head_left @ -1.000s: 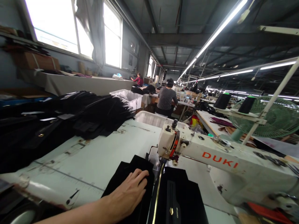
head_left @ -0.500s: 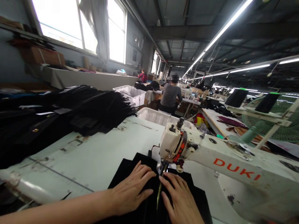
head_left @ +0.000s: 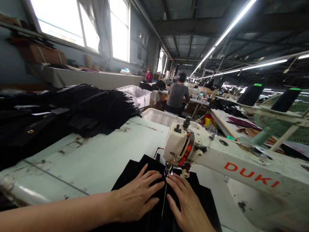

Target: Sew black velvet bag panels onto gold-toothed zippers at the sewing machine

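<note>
Pale green, marked and scuffed, the surface (head_left: pixel 125 145) spreads under and to the left of the machine (head_left: pixel 205 151), whose white arm reads DUKI in red. Left of the machine, a big pile (head_left: pixel 65 112) of black pieces covers the far part of the surface. The black cloth (head_left: pixel 205 196) lies flat in front of the machine, its far edge at the needle area and part of it under both hands. Beyond the machine's head are the near bin (head_left: pixel 156 116) and, farther left, the far bin (head_left: pixel 142 100), both white. A seated person (head_left: pixel 177 96) in grey is farther back.

The left hand (head_left: pixel 140 193) rests palm down on the cloth, left of the needle area; its grip is open, fingers spread. The right hand (head_left: pixel 184 198) lies on the cloth just below the machine's head, its grip also open, fingertips near the needle area. Behind the machine's arm stand two black spools (head_left: pixel 249 95) with green tops. Smallest, a thin gold strip (head_left: pixel 164 199) runs between the hands towards the needle area.
</note>
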Tool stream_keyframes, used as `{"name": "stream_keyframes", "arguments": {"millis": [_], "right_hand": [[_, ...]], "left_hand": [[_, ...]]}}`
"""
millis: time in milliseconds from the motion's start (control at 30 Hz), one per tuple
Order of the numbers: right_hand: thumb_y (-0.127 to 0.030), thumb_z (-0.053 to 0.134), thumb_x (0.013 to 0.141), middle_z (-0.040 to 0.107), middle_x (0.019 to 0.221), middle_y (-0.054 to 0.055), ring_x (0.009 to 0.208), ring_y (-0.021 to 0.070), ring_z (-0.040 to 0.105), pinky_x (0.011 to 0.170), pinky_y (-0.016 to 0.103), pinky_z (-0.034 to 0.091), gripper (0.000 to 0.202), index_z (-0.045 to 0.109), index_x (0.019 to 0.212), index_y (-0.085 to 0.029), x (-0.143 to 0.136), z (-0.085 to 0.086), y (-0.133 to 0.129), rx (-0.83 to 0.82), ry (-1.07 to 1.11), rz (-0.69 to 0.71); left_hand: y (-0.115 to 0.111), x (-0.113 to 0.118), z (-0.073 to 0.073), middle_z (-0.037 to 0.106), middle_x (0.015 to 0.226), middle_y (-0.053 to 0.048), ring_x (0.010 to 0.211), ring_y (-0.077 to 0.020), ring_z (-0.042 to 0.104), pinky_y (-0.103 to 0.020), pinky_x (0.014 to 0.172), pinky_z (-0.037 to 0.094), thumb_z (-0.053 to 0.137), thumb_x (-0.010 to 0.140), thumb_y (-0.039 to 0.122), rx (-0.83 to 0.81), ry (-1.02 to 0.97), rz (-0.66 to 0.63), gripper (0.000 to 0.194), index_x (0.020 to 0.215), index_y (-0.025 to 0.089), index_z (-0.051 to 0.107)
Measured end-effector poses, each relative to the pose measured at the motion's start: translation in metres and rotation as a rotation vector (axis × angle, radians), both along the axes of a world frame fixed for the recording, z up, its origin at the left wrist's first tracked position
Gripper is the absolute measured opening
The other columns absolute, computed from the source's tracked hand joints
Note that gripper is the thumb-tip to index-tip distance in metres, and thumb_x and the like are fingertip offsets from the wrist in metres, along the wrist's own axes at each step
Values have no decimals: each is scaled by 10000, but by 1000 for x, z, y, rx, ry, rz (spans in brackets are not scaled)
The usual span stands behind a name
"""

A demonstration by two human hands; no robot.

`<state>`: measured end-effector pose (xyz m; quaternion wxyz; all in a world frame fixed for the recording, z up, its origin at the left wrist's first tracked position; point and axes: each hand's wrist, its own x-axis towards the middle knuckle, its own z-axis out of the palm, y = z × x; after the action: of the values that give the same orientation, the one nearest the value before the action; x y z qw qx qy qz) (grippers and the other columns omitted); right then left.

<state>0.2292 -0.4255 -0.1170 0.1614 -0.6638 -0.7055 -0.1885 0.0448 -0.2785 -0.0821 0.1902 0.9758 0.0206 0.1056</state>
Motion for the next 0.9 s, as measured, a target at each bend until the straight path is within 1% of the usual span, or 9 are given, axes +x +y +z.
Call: {"name": "stream_keyframes", "arguments": {"millis": [100, 233, 333, 400, 500, 567, 700, 767, 900], "right_hand": [[-202, 579, 835, 654, 1271, 72, 1173, 261, 630, 912, 416, 594, 390, 615, 1224, -193, 2, -3, -3, 47, -29, 17], [-204, 594, 789, 705, 1157, 85, 1054, 261, 693, 809, 398, 633, 414, 627, 1201, -192, 4, -1, -5, 98, -78, 59], [-212, 594, 786, 676, 1226, 91, 1090, 285, 675, 815, 441, 630, 395, 632, 1178, -192, 9, 2, 1, 73, -108, 14], [-224, 579, 799, 656, 1264, 88, 1112, 299, 663, 820, 468, 628, 373, 631, 1167, -189, 12, 3, 6, 47, -119, -23], [-227, 546, 823, 658, 1261, 97, 1102, 306, 667, 809, 481, 628, 379, 614, 1190, -159, 16, 1, 11, 60, -151, -28], [-211, 537, 813, 655, 1267, 102, 1097, 297, 670, 821, 466, 623, 402, 605, 1204, -145, 15, -1, 11, 94, -161, 15], [-225, 567, 757, 666, 1261, 57, 1038, 241, 693, 820, 349, 612, 371, 647, 1118, -201, 9, -2, 7, 107, -100, 128], [-219, 571, 749, 656, 1278, 48, 1056, 236, 685, 839, 341, 606, 383, 652, 1123, -216, 8, -4, 5, 102, -68, 119], [-200, 587, 746, 659, 1262, 99, 1105, 285, 662, 839, 389, 615, 457, 644, 1199, -202, 13, -15, 2, 83, -57, 58]], "left_hand": [[0, 1, 2, 489, 1448, -152, 1383, -323, 396, -631, 1159, 192, 577, 884, 215, 9, 55, -6, 565, 1434, 210, 445], [1, 1, 5, 443, 1485, -148, 1407, -322, 362, -647, 1158, 161, 613, 860, 249, -2, 120, -13, 664, 1483, 272, 384], [6, 9, 4, 460, 1470, -141, 1387, -332, 395, -651, 1156, 153, 624, 841, 237, -22, 67, -12, 676, 1478, 285, 402], [10, 16, 3, 471, 1464, -143, 1381, -337, 405, -657, 1153, 140, 617, 839, 231, -25, 46, -14, 657, 1467, 262, 425], [11, 20, 3, 474, 1469, -155, 1395, -341, 387, -666, 1148, 125, 608, 842, 224, -15, 62, -7, 636, 1457, 221, 446], [8, 15, 4, 457, 1487, -154, 1400, -349, 378, -669, 1143, 126, 623, 841, 229, -27, 73, -6, 661, 1472, 225, 427], [-3, 0, 10, 382, 1539, -131, 1417, -371, 334, -658, 1137, 157, 660, 842, 240, -57, 160, -7, 748, 1520, 267, 343], [-6, -4, 15, 345, 1553, -137, 1427, -389, 295, -665, 1124, 184, 666, 842, 245, -66, 224, 20, 742, 1515, 264, 355], [-4, -1, 22, 299, 1561, -161, 1430, -394, 269, -688, 1106, 180, 684, 828, 245, -112, 247, 34, 738, 1500, 243, 381]]}}
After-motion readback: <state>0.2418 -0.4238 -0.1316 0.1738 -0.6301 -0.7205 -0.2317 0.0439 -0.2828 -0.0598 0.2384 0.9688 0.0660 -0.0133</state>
